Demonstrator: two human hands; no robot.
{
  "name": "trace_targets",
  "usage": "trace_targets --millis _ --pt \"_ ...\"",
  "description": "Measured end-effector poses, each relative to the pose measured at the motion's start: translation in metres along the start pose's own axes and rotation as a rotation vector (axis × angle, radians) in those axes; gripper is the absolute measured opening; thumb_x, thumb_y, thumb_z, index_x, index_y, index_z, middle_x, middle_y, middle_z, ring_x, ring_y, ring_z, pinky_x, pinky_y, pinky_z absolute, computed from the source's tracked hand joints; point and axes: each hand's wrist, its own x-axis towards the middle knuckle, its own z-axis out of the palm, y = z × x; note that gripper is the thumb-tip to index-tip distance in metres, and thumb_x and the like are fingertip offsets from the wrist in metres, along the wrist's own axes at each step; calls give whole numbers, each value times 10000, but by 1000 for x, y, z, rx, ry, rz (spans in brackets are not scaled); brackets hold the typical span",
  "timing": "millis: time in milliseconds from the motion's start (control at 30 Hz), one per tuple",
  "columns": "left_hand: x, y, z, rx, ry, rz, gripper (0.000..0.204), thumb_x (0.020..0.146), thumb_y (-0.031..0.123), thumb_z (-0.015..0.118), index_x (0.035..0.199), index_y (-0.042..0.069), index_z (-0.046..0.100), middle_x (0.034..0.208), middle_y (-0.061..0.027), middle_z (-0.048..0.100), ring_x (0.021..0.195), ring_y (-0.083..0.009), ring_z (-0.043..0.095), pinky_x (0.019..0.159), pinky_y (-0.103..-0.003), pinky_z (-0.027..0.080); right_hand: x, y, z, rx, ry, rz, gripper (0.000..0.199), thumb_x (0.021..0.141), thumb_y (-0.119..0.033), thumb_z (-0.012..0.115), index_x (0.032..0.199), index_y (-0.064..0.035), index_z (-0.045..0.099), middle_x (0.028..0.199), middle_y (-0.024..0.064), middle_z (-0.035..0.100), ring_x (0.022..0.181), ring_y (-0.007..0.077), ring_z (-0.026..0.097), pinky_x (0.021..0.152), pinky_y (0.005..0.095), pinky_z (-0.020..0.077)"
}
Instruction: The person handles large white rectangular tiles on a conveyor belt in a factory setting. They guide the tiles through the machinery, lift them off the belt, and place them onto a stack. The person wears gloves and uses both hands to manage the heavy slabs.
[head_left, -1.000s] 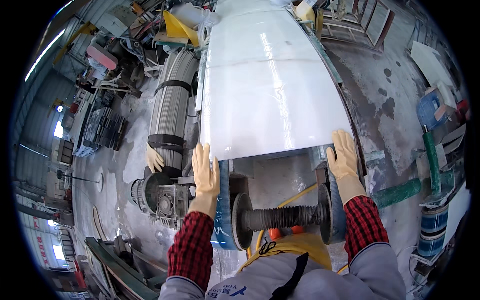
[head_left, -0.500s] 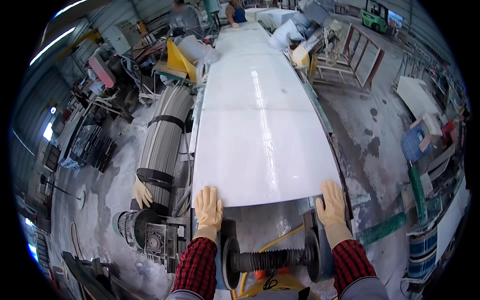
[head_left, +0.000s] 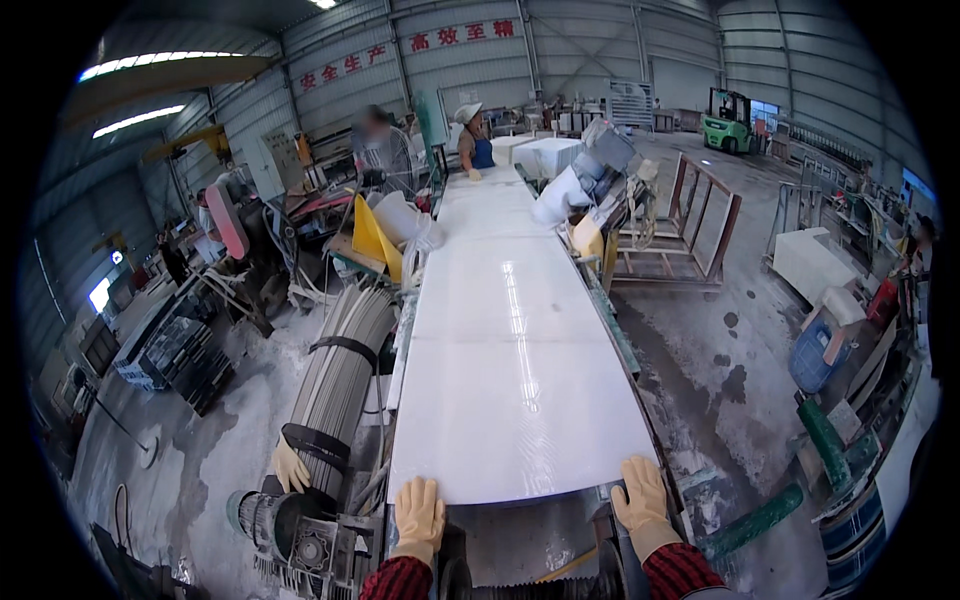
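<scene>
A long, glossy white slab (head_left: 520, 410) stretches away from me on a narrow bed, with faint lines across it. My left hand (head_left: 418, 515), in a cream rubber glove, lies with its fingers extended at the slab's near left corner. At the near right corner my right hand (head_left: 642, 502), gloved alike, rests with its fingers spread. Neither hand is wrapped around anything; exact fingertip contact is hard to make out. Below the slab's near edge, a dark ribbed roller (head_left: 535, 590) shows in part.
On the left stand a strapped bundle of pale strips (head_left: 340, 385), a loose glove (head_left: 291, 466) and a motor (head_left: 262, 515). A person in a blue apron (head_left: 483, 153) stands at the slab's far end. Green pipes (head_left: 755, 520) and a rusty frame (head_left: 725, 240) are on the right.
My view has tilted up, so the far wall shows and the slab and hands sit lower in the picture. Both hands remain at the slab's near corners.
</scene>
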Motion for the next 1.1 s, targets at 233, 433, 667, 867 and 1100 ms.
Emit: trace_targets --millis 233,433,667,867,1100 --pt "-115 28 -45 -27 -162 55 581 1065 351 585 1567 69 502 1569 -244 476 1432 -457 457 1194 -559 357 3 -6 -1 6 -6 -9 465 888 -240 725 1287 -19 630 1379 226 618 1308 467 554 1138 560 463" --pt "-126 21 -65 -125 -34 210 558 973 252 730 1462 27 582 1379 -225 576 1245 -449 568 1051 -550 457 -28 4 5 -77 24 3 516 922 -298 703 1343 -9 633 1418 241 606 1308 463 558 1151 570 448" --pt "-120 28 -74 -103 -84 96 562 956 302 746 1429 45 585 1366 -216 561 1254 -442 539 1065 -548 436 -122 -35 -78 39 -103 -144 463 985 -276 659 1353 4 664 1397 252 634 1255 472 586 1111 591 455" --pt "-123 27 -67 -118 -103 78 598 950 304 765 1453 42 575 1452 -218 556 1315 -441 527 1123 -543 417 -129 -53 -110 -12 -139 -134 333 958 -216 637 1214 -4 663 1189 217 630 1063 443 590 965 543 486" --pt "-116 23 -63 -24 -125 111 663 952 367 778 1489 47 557 1490 -222 544 1372 -446 515 1160 -547 410 -122 -63 -114 31 -86 -131 339 938 -209 658 1214 -14 653 1176 198 613 1085 418 585 981 528 484"
